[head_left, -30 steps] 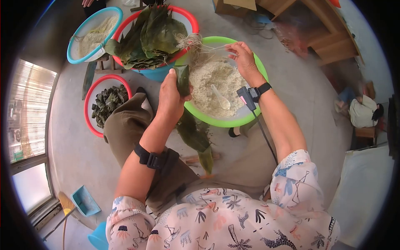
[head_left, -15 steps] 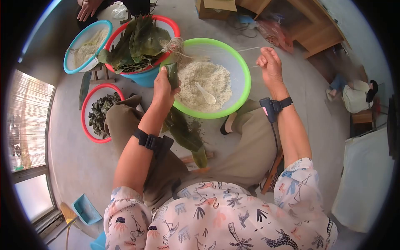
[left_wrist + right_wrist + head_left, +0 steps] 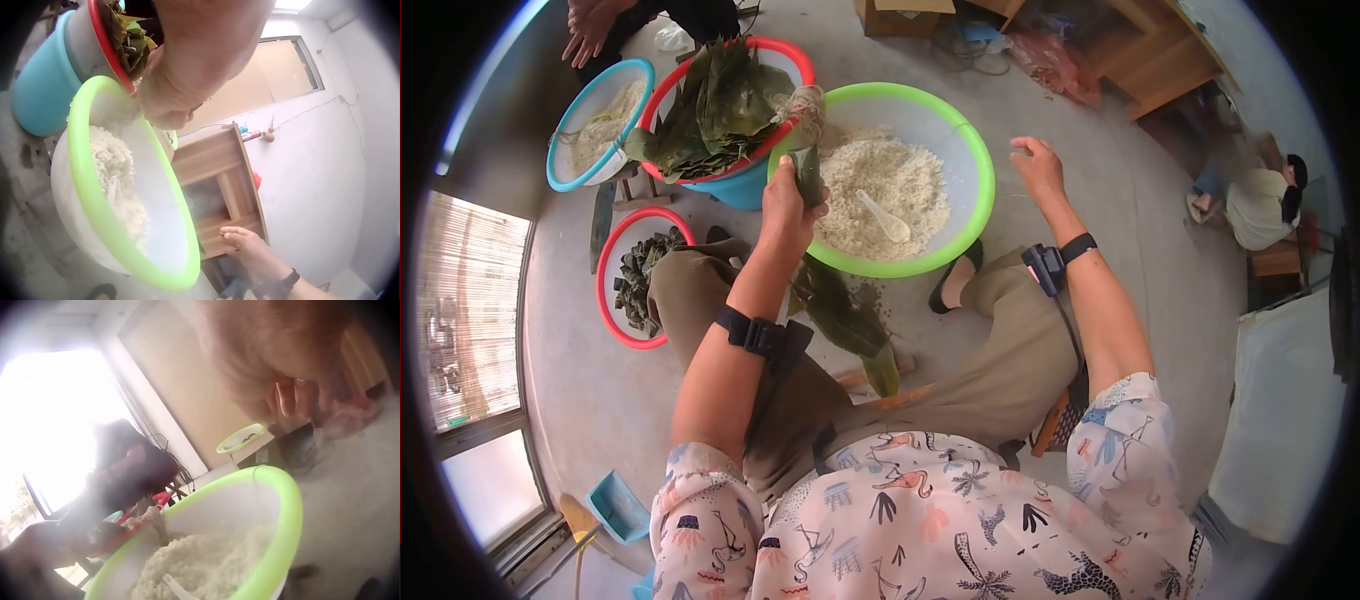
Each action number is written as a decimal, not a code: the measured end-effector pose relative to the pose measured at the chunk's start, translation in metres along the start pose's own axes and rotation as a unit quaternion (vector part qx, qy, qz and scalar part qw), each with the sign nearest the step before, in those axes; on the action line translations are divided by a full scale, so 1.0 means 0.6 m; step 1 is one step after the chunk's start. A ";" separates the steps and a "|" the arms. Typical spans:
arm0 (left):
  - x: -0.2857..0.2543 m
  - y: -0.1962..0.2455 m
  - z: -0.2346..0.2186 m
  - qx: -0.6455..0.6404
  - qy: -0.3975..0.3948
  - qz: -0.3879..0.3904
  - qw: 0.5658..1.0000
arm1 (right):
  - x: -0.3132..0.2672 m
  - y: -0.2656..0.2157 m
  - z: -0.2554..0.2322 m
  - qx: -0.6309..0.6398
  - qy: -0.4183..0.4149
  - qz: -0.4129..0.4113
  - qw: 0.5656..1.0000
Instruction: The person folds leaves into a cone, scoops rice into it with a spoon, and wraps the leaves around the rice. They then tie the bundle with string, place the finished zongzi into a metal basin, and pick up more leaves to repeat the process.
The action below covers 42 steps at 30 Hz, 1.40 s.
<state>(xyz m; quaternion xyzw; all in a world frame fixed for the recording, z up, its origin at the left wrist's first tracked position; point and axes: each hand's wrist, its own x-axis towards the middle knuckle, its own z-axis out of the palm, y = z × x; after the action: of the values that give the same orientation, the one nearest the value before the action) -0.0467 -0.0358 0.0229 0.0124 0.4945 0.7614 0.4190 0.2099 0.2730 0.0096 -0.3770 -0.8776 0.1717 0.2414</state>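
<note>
A green leaf-wrapped packet (image 3: 807,178) is gripped in the curled left hand (image 3: 783,207), apparently to keep it closed, beside the lime-rimmed white plastic basin (image 3: 985,190). Farther right, the right hand (image 3: 1040,172) is held partly curled; whether anything is pinched cannot be told.

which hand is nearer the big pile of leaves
Left. The left hand is close by on the near side of the leaf pile, holding a folded leaf; the right hand is off to the right, past the green-rimmed bowl.
</note>
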 end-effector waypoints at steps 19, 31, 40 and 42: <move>-0.026 0.040 -0.004 0.001 -0.027 -0.006 1.000 | 0.082 -0.072 0.201 -0.323 -0.125 -0.358 0.867; -0.022 0.038 0.022 0.023 -0.041 0.002 0.999 | 0.075 -0.208 0.049 0.186 -0.292 -0.086 0.934; -0.013 0.071 0.101 0.085 -0.186 -0.053 0.977 | 0.004 -0.339 0.005 0.303 -0.251 -0.180 0.902; -0.009 0.078 0.099 0.080 -0.201 -0.072 0.974 | 0.009 -0.322 0.004 0.332 -0.231 -0.142 0.904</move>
<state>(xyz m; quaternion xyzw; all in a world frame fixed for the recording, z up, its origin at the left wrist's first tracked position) -0.0470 -0.0029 0.0912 0.1631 0.4589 0.6690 0.5615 0.0935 0.1501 0.1027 -0.0966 -0.8452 0.4992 0.1646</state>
